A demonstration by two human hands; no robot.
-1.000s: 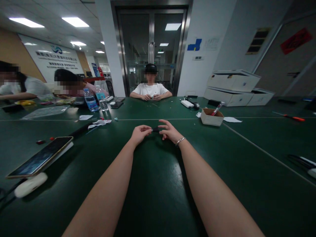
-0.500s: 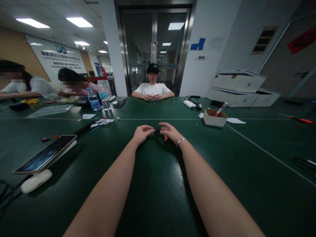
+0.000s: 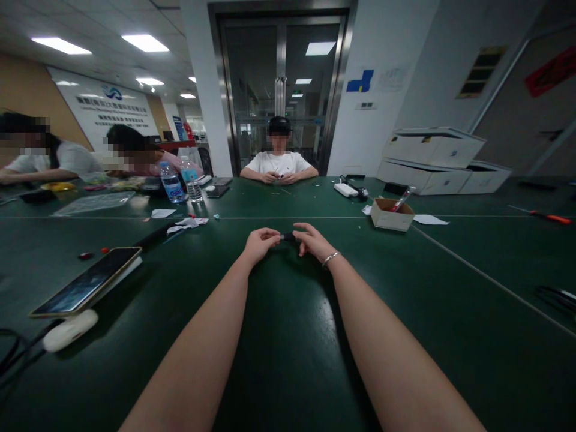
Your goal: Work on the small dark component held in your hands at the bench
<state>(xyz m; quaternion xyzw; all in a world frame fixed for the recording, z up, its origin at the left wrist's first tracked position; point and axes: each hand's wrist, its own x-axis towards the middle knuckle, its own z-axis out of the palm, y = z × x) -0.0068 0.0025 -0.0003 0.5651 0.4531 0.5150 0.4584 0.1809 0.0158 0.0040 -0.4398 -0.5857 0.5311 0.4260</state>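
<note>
My left hand (image 3: 261, 245) pinches the silver end of a small dark cylinder (image 3: 288, 237) between thumb and fingertips. From the other side, my right hand (image 3: 314, 243) has its fingertips at the black end, with one finger stretched out above it. What the cylinder is, I cannot make out; it is small and partly covered by fingers. Both hands are just above the green table (image 3: 288, 336), in front of me. A bracelet (image 3: 330, 259) circles my right wrist.
Left of my arms lie a phone (image 3: 87, 282), a white rounded device (image 3: 71, 331) with cables and paper scraps (image 3: 186, 224). Two bottles (image 3: 171, 183) stand farther back. At right are a small open box (image 3: 391, 215) and a screwdriver (image 3: 551, 217). Across sits a person (image 3: 279, 162).
The fingers of my right hand have shifted slightly right and spread a little, showing more of the cylinder's black end. My left hand keeps its pinch.
</note>
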